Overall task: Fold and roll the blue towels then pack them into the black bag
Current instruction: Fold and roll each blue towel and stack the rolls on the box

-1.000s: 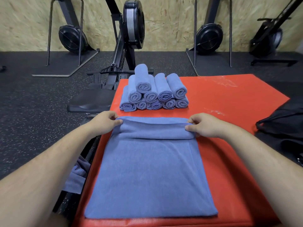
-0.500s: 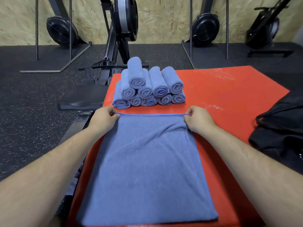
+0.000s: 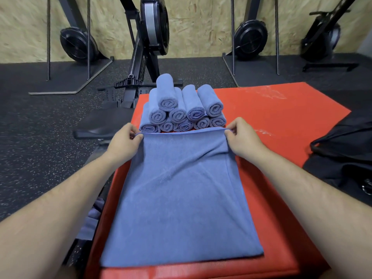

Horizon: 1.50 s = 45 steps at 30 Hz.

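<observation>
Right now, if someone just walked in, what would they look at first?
Probably the bright red mat in the middle, with a pile of rolled blue towels stacked at its far end. Nearer the camera, a flat blue towel lies on it, and the left hand and right hand each pinch a far corner. A black bag sits at the right edge.

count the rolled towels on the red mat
10 rolled towels, all in one stack at the far part of the mat: five in the bottom row, four in the middle row, one on top. Others may be hidden behind the stack.
</observation>
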Available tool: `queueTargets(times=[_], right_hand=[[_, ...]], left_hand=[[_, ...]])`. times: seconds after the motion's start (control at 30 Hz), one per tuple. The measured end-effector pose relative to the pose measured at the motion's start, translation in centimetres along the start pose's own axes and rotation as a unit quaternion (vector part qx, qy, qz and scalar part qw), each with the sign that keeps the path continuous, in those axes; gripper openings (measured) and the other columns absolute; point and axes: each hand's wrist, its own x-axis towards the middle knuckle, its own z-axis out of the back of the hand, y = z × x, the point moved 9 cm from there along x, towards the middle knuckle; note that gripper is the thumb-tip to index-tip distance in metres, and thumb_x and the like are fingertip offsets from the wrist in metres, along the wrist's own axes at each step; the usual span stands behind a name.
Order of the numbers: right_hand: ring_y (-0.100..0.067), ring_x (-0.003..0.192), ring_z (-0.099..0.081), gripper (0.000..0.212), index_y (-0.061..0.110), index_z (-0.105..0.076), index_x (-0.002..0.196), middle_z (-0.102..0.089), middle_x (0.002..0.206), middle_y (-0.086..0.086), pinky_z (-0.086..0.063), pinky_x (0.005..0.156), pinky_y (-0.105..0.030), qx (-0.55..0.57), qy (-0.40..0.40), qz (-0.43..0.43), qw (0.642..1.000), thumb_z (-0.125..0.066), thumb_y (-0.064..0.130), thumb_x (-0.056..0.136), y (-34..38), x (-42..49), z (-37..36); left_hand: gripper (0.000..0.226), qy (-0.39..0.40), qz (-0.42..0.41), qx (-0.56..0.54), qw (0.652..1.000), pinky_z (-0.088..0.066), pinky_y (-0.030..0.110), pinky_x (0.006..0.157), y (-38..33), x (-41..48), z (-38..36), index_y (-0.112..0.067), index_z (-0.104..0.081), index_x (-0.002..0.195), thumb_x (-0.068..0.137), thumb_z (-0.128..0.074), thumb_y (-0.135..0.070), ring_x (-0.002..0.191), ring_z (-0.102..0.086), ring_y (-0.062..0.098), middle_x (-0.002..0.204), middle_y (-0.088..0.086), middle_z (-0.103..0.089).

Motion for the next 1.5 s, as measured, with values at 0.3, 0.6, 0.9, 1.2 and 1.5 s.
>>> queueTargets(times=[0.3, 0.6, 0.9, 1.2, 1.5], right_hand=[[-0.011, 0.072, -0.059, 0.016, 0.022, -0.061, 0.078, -0.064, 0.077, 0.007, -0.049, 0.073, -0.028, 0.117, -0.022, 0.039, 0.992, -0.068, 0.01, 0.087, 3.3, -0.7, 4.1], [-0.014, 0.068, -0.06, 0.004, 0.008, -0.069, 0.077, -0.069, 0.073, -0.003, -0.051, 0.073, -0.037, 0.211, -0.024, 0.07, 0.975, -0.069, 0.006, 0.081, 7.6, -5.2, 8.9], [-0.011, 0.076, -0.059, 0.015, 0.019, -0.068, 0.099, -0.067, 0.086, 0.007, -0.049, 0.078, -0.029, 0.06, -0.093, 0.165, 0.98, -0.069, 0.013, 0.085, 15.9, -5.8, 17.5], [-0.013, 0.08, -0.063, 0.014, 0.025, -0.072, 0.083, -0.071, 0.083, 0.006, -0.048, 0.072, -0.027, 0.028, -0.013, 0.124, 0.992, -0.065, 0.015, 0.09, 22.2, -6.4, 22.8], [-0.015, 0.054, -0.046, 0.01, 0.007, -0.064, 0.097, -0.053, 0.069, -0.005, -0.034, 0.05, -0.025, 0.247, 0.169, 0.119, 0.947, -0.054, 0.007, 0.099, 24.1, -11.4, 25.4]], left_hand=[[0.008, -0.011, 0.09, -0.219, 0.972, -0.044, 0.021, 0.048, -0.8, -2.0, 6.3, -0.014, -0.072, 0.086, 0.085, -0.078, -0.019, 0.062, -0.06, 0.012, 0.077, 0.0, -0.07], [0.002, -0.009, 0.048, -0.24, 0.97, -0.055, 0.03, 0.073, -3.0, -7.1, 13.3, -0.011, -0.077, 0.081, 0.082, -0.079, -0.011, 0.065, -0.061, 0.01, 0.07, -0.002, -0.072], [0.009, -0.039, -0.007, -0.191, 0.981, -0.046, 0.037, 0.076, -9.8, -6.9, 22.1, -0.018, -0.075, 0.075, 0.079, -0.083, -0.015, 0.072, -0.056, 0.019, 0.079, 0.013, -0.071], [0.007, -0.096, -0.078, -0.073, 0.99, -0.046, 0.029, 0.072, -17.2, -7.7, 28.9, -0.019, -0.072, 0.092, 0.092, -0.069, -0.013, 0.078, -0.06, 0.016, 0.087, 0.002, -0.071], [0.01, -0.057, -0.06, -0.128, 0.988, -0.033, 0.015, 0.043, -19.0, -12.5, 32.9, -0.009, -0.067, 0.089, 0.095, -0.066, -0.017, 0.047, -0.044, 0.005, 0.055, -0.011, -0.057]])
